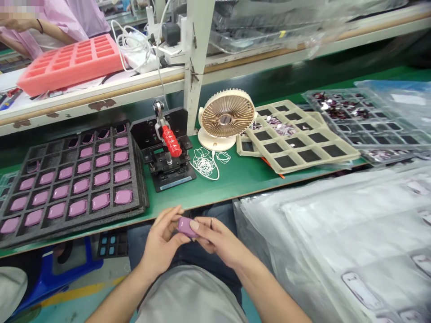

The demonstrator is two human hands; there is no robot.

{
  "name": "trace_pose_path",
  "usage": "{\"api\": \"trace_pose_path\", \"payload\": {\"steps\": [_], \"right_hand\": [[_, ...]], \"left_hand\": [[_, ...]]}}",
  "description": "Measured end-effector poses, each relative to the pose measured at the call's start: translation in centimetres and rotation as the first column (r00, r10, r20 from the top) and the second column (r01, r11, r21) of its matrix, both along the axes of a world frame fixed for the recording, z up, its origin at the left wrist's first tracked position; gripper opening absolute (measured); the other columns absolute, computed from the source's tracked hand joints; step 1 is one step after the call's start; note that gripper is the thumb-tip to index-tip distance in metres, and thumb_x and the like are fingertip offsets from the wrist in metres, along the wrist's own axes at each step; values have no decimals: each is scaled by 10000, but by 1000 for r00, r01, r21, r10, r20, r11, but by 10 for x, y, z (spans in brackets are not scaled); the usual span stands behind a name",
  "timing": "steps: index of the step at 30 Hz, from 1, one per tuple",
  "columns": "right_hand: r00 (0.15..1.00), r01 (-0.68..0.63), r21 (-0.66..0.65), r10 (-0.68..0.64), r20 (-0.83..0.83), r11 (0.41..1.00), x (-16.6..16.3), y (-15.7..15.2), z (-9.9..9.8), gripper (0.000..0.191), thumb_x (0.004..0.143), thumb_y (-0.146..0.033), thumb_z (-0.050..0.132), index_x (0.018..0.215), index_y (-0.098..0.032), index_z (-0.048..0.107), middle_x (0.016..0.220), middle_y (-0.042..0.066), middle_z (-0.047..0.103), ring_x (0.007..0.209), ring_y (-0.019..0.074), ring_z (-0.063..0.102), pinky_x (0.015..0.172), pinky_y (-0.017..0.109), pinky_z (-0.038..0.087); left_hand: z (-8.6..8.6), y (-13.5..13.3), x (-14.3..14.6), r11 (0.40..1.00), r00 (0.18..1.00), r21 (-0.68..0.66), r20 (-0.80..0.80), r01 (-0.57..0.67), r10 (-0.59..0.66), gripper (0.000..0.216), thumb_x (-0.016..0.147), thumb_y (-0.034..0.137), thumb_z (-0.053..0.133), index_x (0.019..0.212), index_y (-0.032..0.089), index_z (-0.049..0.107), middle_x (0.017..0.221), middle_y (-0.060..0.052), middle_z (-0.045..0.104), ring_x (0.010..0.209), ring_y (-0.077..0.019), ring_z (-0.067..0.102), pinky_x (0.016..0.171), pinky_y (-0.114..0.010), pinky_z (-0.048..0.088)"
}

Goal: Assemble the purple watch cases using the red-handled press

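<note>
— Where is the purple casing [186, 226]?
— At the near bench edge, above the lap, pinched from both sides: left hand [163, 244] and right hand [217, 240] have their fingertips closed on it.
— And the black foam tray [50, 150]?
— Far left of the hands. Most pockets hold purple casings [101, 178]; several far-left pockets are bare.
— Anything close by?
— A red-handled toggle clamp jig [168, 150] stands just right of the tray, with a desk fan [225, 119] beyond it. Plastic sheeting [336, 233] is heaped at the right.

1. I have one view only, from the head-worn camera, facing forward and down over the green bench [232, 186].
2. It sits near: the left hand [161, 244] and right hand [217, 242] lie at lower centre.
</note>
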State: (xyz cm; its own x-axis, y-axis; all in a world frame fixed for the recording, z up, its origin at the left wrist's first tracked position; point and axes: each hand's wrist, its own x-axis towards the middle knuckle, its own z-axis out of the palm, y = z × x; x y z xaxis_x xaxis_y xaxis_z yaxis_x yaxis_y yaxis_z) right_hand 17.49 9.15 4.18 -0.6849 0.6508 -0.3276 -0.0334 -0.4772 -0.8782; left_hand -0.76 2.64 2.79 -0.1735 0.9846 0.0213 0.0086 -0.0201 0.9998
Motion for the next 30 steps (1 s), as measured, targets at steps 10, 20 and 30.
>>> {"api": "trace_pose_path", "payload": {"steps": [10, 20, 30], "right_hand": [[1000, -1, -239, 6, 19, 971, -17, 0, -9, 650, 905, -750, 633, 590, -209, 458, 480, -92, 305, 407, 52, 206, 417, 228, 133], [869, 229, 971, -464, -175, 62, -41, 115, 94, 439, 993, -473, 701, 1387, -278, 689, 1406, 79, 701, 1007, 224, 754, 826, 332, 619], [736, 398, 906, -538, -411, -148, -73, 145, 146, 392, 1101, -468, 528, 1370, -206, 642, 1279, 81, 739, 1080, 204, 755, 865, 319, 615]], "left_hand": [[13, 8, -19, 874, 789, 456, -593, 168, 158, 298, 936, 47, 710, 1179, 215, 746, 1010, -60, 783, 912, -199, 747, 846, -328, 619], [-5, 78, -17, 943, 770, 330, -612, 41, 181, 164, 1034, 186, 611, 1108, 232, 750, 1120, -74, 771, 1090, -244, 716, 1011, -458, 584], [-28, 92, -25, 942, 704, 297, -702, 155, 105, 212, 1005, 113, 597, 1111, 222, 744, 1297, -91, 770, 1313, -299, 672, 1193, -579, 484]]}}
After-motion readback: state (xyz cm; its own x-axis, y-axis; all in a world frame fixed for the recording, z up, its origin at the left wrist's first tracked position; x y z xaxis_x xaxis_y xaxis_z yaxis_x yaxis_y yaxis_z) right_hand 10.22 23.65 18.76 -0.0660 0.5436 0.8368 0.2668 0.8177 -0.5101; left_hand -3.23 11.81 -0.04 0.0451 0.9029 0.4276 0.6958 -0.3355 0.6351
